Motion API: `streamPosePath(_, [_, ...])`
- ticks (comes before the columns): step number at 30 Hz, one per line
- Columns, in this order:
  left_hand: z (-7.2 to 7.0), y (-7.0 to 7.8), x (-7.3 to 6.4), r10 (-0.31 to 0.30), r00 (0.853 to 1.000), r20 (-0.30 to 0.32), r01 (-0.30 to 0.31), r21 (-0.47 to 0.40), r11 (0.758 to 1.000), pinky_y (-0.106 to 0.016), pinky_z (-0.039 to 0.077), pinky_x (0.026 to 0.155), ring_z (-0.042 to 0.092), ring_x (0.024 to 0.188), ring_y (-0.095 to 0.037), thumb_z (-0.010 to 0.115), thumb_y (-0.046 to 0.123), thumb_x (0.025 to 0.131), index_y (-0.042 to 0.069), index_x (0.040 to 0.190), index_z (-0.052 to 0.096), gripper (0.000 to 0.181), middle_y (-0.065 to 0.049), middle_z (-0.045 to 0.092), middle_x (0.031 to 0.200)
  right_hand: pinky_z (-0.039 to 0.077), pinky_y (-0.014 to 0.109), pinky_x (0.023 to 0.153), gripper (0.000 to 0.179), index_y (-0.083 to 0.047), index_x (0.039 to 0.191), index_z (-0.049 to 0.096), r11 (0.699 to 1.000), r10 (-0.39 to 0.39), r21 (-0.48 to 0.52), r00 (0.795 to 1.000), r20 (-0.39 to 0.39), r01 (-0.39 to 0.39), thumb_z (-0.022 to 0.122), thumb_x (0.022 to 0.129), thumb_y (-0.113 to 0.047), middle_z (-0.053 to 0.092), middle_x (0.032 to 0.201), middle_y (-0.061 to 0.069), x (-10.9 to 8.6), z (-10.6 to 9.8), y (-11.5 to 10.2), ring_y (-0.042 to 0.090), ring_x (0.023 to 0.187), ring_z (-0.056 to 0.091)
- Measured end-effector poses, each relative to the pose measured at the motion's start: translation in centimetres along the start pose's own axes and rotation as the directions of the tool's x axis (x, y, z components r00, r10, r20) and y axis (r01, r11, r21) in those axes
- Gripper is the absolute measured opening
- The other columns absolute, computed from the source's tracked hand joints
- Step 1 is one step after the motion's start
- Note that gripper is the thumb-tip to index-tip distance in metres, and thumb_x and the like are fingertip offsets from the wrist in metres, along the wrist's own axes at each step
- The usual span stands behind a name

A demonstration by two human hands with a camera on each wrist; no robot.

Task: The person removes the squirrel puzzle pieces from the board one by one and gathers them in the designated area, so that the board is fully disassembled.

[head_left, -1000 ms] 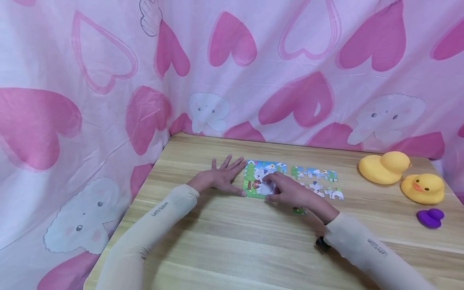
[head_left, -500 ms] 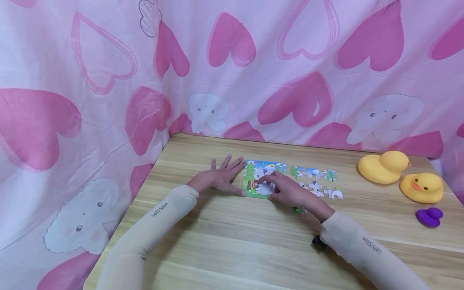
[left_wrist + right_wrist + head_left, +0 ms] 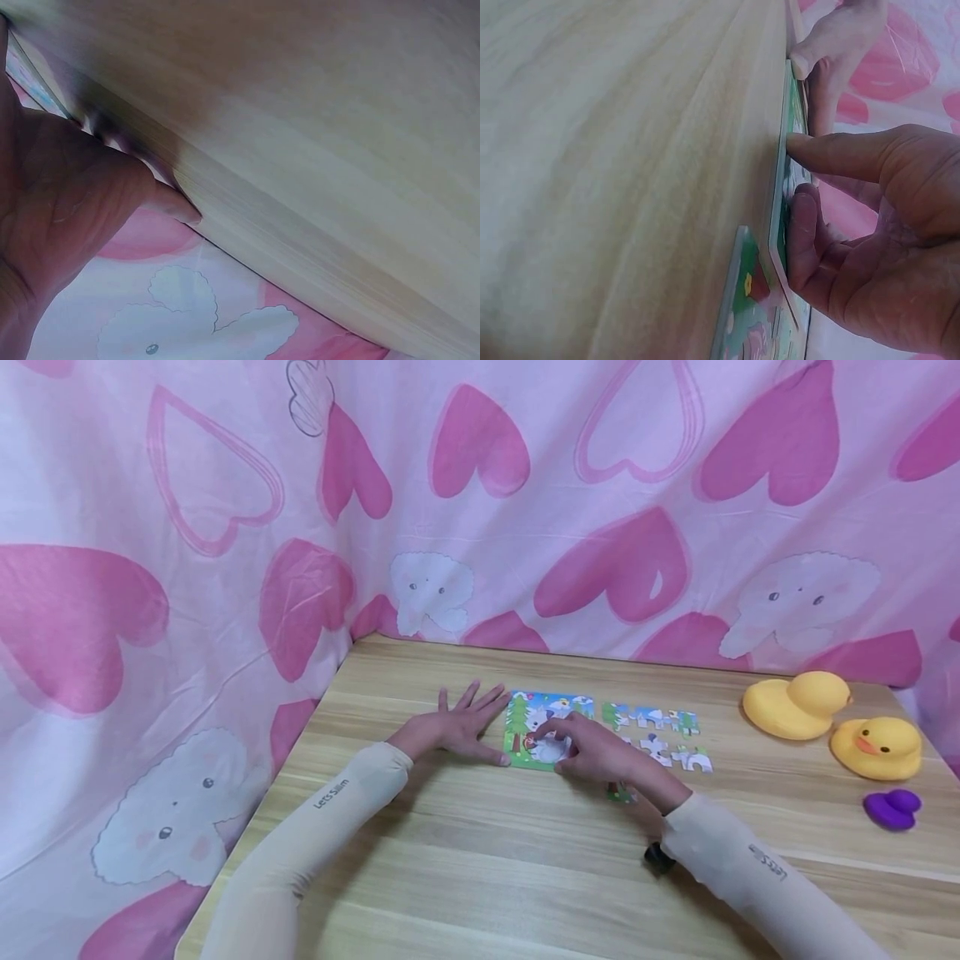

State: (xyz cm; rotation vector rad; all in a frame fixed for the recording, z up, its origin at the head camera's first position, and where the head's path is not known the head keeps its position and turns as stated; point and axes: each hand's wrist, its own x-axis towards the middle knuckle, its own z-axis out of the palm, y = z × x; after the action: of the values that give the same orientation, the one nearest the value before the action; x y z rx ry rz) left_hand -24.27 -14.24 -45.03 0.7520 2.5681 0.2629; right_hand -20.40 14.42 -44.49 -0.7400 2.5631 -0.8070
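Observation:
A picture jigsaw puzzle [image 3: 519, 714] with trees and a white animal lies flat on the wooden table. My left hand [image 3: 467, 728] is spread on the table beside its left edge, thumb at the near left corner. Over the right half of the puzzle is my right hand [image 3: 595, 750], its index finger touching the picture. In the right wrist view, the thumb [image 3: 838, 155] of that hand rests at the near edge, while the other fingers bend down onto the surface. I see no piece lifted. The right hand hides part of the puzzle.
Several loose puzzle pieces [image 3: 651, 718] lie in rows to the right, partly behind the right forearm. One green piece [image 3: 621, 792] is nearer. Two yellow toy ducks [image 3: 873, 750] and a purple one [image 3: 892, 810] stand at the right. Pink heart-patterned cloth [image 3: 480, 443] hangs behind.
The right hand's index finger has moved slightly left across the picture and extended, then stayed there, with the right forearm shifting slightly left. The left hand has kept its place.

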Motion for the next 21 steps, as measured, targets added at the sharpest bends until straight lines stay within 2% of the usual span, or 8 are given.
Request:
streamPosePath(6, [0.1, -0.1, 0.2, 0.003, 1.0, -0.004, -0.003, -0.006, 1.0, -0.084, -0.015, 0.118, -0.022, 0.165, -0.036, 0.06, 0.087, 0.085, 0.035, 0.17, -0.009, 0.121, 0.008, -0.017, 0.18, 0.058, 0.039, 0.086, 0.048, -0.02, 0.134, 0.065, 1.0, 0.017, 0.014, 1.0, 0.015, -0.017, 0.084, 0.09, -0.013, 0.066, 0.126, 0.011, 0.3, -0.6, 0.2, 0.022, 0.098, 0.063])
streamPosePath(21, [0.0, -0.1, 0.1, 0.004, 1.0, -0.002, -0.004, 0.004, 1.0, -0.084, -0.015, 0.118, -0.021, 0.165, -0.036, 0.059, 0.086, 0.086, 0.034, 0.17, -0.009, 0.12, 0.008, -0.017, 0.18, 0.056, 0.036, 0.083, 0.044, -0.022, 0.125, 0.07, 0.998, 0.018, 0.066, 0.999, 0.051, -0.021, 0.087, 0.086, -0.009, 0.069, 0.118, 0.006, 1.2, -0.9, 0.1, 0.022, 0.096, 0.061])
